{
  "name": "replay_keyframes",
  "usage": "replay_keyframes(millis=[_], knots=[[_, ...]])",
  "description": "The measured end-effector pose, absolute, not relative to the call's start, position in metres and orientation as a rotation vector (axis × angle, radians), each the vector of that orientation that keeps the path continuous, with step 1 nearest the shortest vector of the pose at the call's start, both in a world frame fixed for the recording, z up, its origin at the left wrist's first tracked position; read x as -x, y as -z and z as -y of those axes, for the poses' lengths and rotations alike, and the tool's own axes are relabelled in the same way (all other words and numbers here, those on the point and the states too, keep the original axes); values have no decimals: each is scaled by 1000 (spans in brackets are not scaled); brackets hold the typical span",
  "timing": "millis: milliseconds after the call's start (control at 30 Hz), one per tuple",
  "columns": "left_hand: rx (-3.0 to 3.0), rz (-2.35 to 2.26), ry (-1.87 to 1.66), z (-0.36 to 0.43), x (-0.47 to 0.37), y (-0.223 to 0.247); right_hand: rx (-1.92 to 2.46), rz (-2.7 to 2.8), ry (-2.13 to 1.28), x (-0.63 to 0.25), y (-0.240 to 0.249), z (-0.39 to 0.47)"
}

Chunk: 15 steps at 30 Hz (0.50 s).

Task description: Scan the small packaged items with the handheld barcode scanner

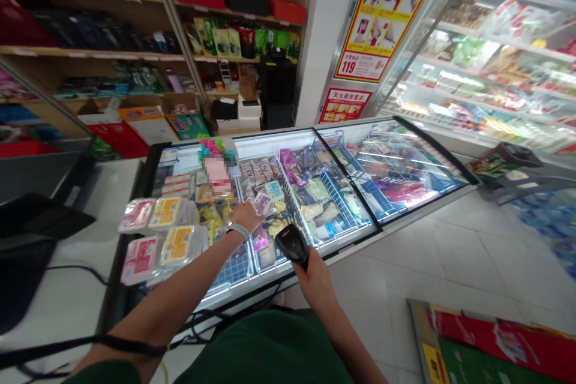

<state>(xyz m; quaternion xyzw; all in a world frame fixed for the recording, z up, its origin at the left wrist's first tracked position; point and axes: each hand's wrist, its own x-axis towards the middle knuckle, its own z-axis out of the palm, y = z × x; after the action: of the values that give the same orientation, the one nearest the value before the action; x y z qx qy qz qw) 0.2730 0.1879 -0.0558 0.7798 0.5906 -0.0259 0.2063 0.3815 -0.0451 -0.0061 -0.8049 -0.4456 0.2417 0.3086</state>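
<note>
My left hand (245, 218), with a grey band at the wrist, reaches over the chest freezer (288, 258). Its fingers are closed at the edge of a purple-and-white packet (262, 203); the exact grip is partly hidden. A black handheld barcode scanner (291, 242) is gripped in my right hand (314, 276), near the freezer's front edge. Around my left hand lie bagged frozen goods, including yellow packs (213, 216) and a blue-and-white pack (274, 190). Clear tubs with pink (140, 257) and yellow labels (177, 244) stand stacked to the left.
A colourful item with a pixelated patch (217, 173) is at the freezer's back left. Wire baskets (335, 198) divide the goods. A black strap (130, 345) crosses my left arm. Stocked shelves (94, 53) stand behind, and a refrigerated display (495, 66) at right.
</note>
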Motion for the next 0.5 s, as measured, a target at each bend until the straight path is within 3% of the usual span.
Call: replay_keyframes(millis=[500], knots=[[-2417, -1978, -536, -89, -140, -1, 1894, 1632, -705, -342, -34, 22]])
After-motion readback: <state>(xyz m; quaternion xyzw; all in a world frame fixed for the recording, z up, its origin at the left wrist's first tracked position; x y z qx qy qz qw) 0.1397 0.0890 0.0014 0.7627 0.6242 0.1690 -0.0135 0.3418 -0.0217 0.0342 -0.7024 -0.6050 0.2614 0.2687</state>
